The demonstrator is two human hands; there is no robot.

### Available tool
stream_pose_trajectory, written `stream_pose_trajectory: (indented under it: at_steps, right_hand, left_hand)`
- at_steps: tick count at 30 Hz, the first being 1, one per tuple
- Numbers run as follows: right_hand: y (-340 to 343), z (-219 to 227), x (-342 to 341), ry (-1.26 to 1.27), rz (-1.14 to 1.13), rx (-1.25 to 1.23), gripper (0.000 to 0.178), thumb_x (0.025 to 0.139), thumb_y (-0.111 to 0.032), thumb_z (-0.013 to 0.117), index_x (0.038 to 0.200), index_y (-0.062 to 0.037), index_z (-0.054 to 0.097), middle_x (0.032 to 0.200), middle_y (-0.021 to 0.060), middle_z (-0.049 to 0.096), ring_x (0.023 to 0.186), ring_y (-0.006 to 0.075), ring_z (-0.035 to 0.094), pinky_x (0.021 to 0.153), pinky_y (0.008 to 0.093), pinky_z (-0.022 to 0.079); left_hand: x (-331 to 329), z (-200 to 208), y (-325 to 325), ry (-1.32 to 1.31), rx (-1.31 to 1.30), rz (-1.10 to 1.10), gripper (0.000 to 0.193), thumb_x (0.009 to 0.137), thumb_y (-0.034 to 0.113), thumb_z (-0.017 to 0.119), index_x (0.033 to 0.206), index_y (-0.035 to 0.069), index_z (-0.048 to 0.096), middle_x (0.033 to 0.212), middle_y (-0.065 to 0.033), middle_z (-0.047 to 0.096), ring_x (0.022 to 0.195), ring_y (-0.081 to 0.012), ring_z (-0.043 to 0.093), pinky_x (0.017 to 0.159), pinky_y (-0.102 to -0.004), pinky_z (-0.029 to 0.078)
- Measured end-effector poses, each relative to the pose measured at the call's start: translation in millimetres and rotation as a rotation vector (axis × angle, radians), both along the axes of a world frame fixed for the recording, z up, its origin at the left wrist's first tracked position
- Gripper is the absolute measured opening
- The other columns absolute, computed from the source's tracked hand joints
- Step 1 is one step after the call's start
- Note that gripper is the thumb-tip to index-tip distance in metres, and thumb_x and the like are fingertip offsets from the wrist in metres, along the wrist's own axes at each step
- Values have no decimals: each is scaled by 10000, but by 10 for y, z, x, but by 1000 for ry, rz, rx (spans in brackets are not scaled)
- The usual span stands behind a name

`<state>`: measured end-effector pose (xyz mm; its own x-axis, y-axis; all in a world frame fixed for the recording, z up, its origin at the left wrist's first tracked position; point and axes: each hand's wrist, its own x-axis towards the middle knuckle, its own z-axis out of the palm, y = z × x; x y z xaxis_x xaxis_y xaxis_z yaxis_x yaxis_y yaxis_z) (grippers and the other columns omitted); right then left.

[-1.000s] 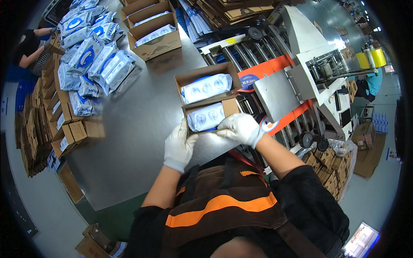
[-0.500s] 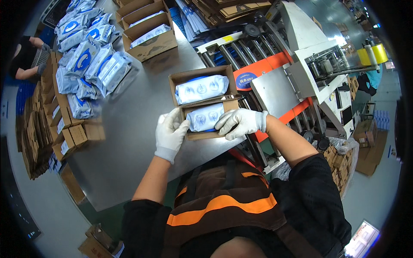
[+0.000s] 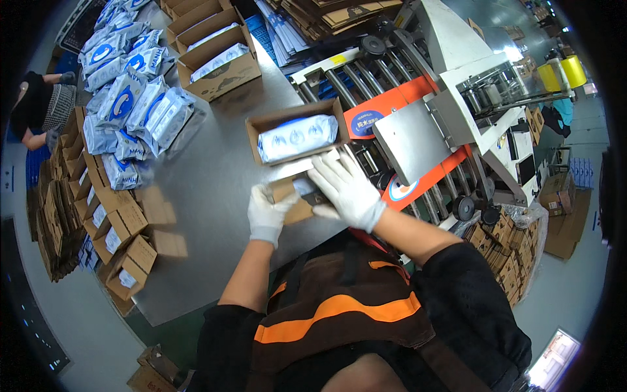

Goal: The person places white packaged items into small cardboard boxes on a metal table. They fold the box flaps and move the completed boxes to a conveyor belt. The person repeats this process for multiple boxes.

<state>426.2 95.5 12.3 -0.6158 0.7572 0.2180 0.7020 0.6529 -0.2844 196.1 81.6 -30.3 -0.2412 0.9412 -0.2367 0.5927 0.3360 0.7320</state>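
Note:
My left hand, in a white glove, is closed on the left end of a small brown cardboard box at the table's near edge. My gloved right hand lies across the right part of that box, its fingers stretched out over the flaps. A small patch of a white-and-blue pack shows between the flaps; the rest of it is hidden. Just beyond stands a second open box with a white-and-blue soft pack of wipes lying in it, and neither hand grips it.
Loose wipes packs are heaped at the far left of the metal table. Open boxes stand at the back, more along the left edge. To the right is a roller conveyor with a taping machine. Another person works far left.
Flaps of the nearer box have folded inward, covering most of its pack. My right hand has moved from gripping its side to lying flat over it. Another filled box appears at the left edge.

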Motion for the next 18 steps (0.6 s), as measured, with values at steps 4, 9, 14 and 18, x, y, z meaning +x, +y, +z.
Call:
stream_pose_trajectory:
  at_steps: [4, 9, 14, 18]
  right_hand:
    - [-357, -104, 324, -36, -67, -282, 796, 738, -253, 814, 1414, 6, 482, 1462, 214, 509, 1388, 383, 465, 1172, 497, 346]
    - [-170, -422, 722, -225, -324, -81, 816, 724, -137, 765, 1469, -8, 459, 1494, 240, 484, 1414, 413, 436, 1201, 485, 334]
    - [475, 130, 419, 458, -660, -363, 686, 857, -296, 805, 1389, 53, 548, 1282, 267, 649, 1187, 338, 649, 1028, 425, 510]
    - [865, 65, 135, 324, -391, -331, 608, 799, -395, 861, 1174, 12, 608, 1049, 211, 655, 959, 330, 680, 893, 391, 555]
  left_hand:
    - [279, -435, -302, -565, -251, 5, 740, 713, 232, 977, 1190, -67, 497, 1116, -184, 680, 960, -235, 692, 865, -348, 594]
    - [977, -262, 228, -732, -333, 57, 661, 820, 213, 900, 1256, -62, 487, 1115, -194, 671, 988, -233, 685, 831, -333, 601]
    - [498, 111, 151, -110, 502, -289, 787, 755, 297, 927, 1350, -40, 538, 1250, -189, 605, 1185, -336, 610, 997, -445, 550]
    - [-106, 118, 591, 78, 577, -143, 781, 761, 361, 912, 1354, -33, 593, 1344, -203, 592, 1225, -332, 606, 1007, -419, 510]
